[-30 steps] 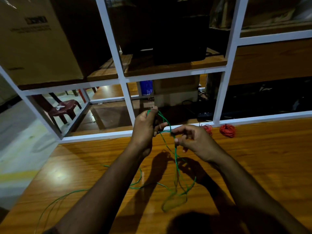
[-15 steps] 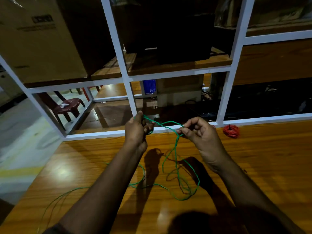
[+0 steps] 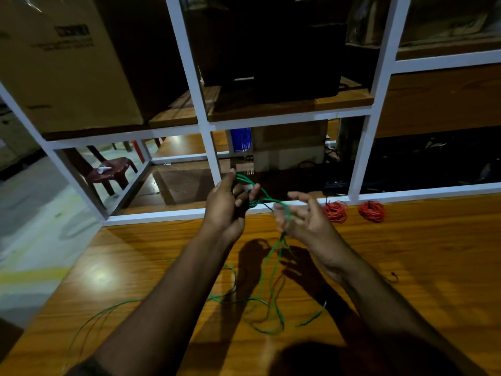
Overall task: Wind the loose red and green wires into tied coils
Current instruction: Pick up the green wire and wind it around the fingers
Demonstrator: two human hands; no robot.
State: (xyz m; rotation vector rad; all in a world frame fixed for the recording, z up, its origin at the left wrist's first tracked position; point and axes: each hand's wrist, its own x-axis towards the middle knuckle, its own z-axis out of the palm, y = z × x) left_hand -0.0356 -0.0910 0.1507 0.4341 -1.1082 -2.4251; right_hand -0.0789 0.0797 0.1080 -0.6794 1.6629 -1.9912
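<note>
Opening right hand, second red coil uncovered

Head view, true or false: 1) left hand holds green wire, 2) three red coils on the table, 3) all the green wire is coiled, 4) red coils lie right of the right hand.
1) The left hand holds the green wire: true, its fingers curl round loops of it.
2) Three red coils on the table: false, two show, a nearer red coil and a farther red coil.
3) All the green wire is coiled: false, loose strands hang down and trail across the table.
4) Red coils lie right of the right hand: true.
</note>
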